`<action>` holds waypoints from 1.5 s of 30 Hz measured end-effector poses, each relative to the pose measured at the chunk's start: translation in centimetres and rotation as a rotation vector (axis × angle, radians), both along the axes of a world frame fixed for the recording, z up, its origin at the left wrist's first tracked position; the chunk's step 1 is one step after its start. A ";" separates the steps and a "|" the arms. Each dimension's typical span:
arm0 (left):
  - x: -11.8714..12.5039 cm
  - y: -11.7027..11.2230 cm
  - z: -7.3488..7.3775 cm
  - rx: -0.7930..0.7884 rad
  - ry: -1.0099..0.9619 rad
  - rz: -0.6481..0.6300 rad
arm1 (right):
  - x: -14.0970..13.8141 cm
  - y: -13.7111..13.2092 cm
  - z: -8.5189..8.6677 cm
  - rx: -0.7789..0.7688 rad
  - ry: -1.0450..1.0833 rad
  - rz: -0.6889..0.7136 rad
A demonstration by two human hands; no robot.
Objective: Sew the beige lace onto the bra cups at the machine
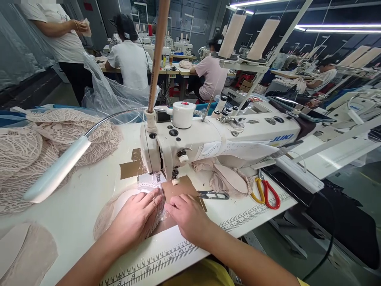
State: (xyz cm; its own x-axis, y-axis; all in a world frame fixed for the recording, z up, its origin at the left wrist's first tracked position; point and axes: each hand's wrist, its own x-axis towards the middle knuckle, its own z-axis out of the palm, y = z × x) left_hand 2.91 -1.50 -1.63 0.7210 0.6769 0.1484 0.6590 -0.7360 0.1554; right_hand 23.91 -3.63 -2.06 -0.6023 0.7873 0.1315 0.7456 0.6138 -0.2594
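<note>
A beige lace bra cup piece point(111, 212) lies on the sewing machine bed, its edge under the lit presser foot point(158, 177). My left hand point(138, 214) rests flat on this piece, fingers stretched toward the needle area. Just right of it, my right hand point(186, 214) is closed, with thumb and fingers curled together beside the fabric's edge. Whatever those fingers hold is hidden. Brown tape point(178, 190) covers the bed beneath my right hand. The white sewing machine point(190, 139) stands directly in front of both hands.
Lace fabric point(59, 155) is heaped at left, near a lamp point(59, 169) and another cup piece point(29, 254). Thread snips point(214, 195), scissors point(264, 192) and more cup pieces point(230, 178) lie at right. A printed ruler point(154, 266) runs along the front edge. Several people sit or stand beyond.
</note>
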 end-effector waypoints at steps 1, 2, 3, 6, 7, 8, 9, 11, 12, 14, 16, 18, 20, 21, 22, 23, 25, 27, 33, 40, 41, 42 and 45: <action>0.1 0.1 -0.1 0.011 0.036 0.007 | 0.0 0.0 -0.1 0.001 -0.001 -0.001; 0.2 0.2 -0.1 0.022 0.074 0.011 | 0.0 0.0 -0.1 0.003 -0.003 -0.002; 0.2 0.3 -0.1 0.034 0.109 0.015 | 0.0 -0.1 -0.1 0.004 -0.004 -0.004; 0.3 0.3 0.0 0.070 0.185 0.021 | 0.0 -0.1 -0.2 0.015 -0.006 -0.007; 0.4 0.2 0.0 0.086 0.198 0.020 | 0.0 -0.1 -0.2 0.018 -0.005 -0.008; 0.4 0.2 0.0 0.102 0.207 0.017 | 0.0 -0.1 -0.2 0.021 -0.004 -0.010; 0.4 0.2 0.0 0.119 0.215 0.009 | 0.0 -0.1 -0.2 0.021 -0.002 -0.012; 0.5 0.1 -0.1 0.144 0.234 0.004 | 0.0 -0.1 -0.3 0.015 0.003 -0.013; 0.6 0.1 -0.1 0.153 0.245 0.006 | 0.0 -0.1 -0.3 0.011 0.007 -0.013; 0.7 0.1 -0.3 0.167 0.274 0.020 | 0.0 -0.2 -0.3 0.001 0.012 -0.012; 0.8 0.1 -0.4 0.183 0.290 0.029 | 0.0 -0.2 -0.3 -0.009 0.014 -0.011; 0.8 0.1 -0.5 0.203 0.290 0.026 | 0.0 -0.3 -0.3 -0.016 0.011 -0.016; 0.8 0.1 -0.5 0.225 0.280 0.034 | -0.1 -0.3 -0.2 -0.017 0.005 -0.023; 0.8 0.0 -0.5 0.234 0.271 0.039 | -0.1 -0.3 -0.2 -0.014 0.003 -0.026; 0.8 0.0 -0.5 0.239 0.259 0.043 | -0.2 -0.3 -0.2 -0.012 0.001 -0.028; 0.7 0.0 -0.5 0.240 0.242 0.046 | -0.2 -0.3 -0.2 -0.009 0.000 -0.030; 0.6 0.0 -0.5 0.223 0.207 0.049 | -0.3 -0.3 -0.2 -0.010 -0.008 -0.034; 0.5 0.1 -0.4 0.180 0.176 0.053 | -0.3 -0.2 -0.1 -0.014 -0.021 -0.039; 0.0 0.6 -0.2 0.057 0.094 0.057 | -0.4 0.0 -0.2 -0.006 -0.039 -0.035; -0.7 0.8 -0.4 0.056 0.058 0.013 | -0.5 0.1 0.2 -0.029 -0.065 -0.033; -0.7 0.8 -0.3 0.058 0.063 0.008 | -0.5 0.1 0.3 -0.032 -0.067 -0.033; -0.7 0.8 -0.2 0.059 0.069 0.004 | -0.5 0.2 0.4 -0.034 -0.070 -0.033; -0.7 0.8 0.2 0.056 0.087 0.001 | -0.5 0.2 0.7 -0.043 -0.088 -0.027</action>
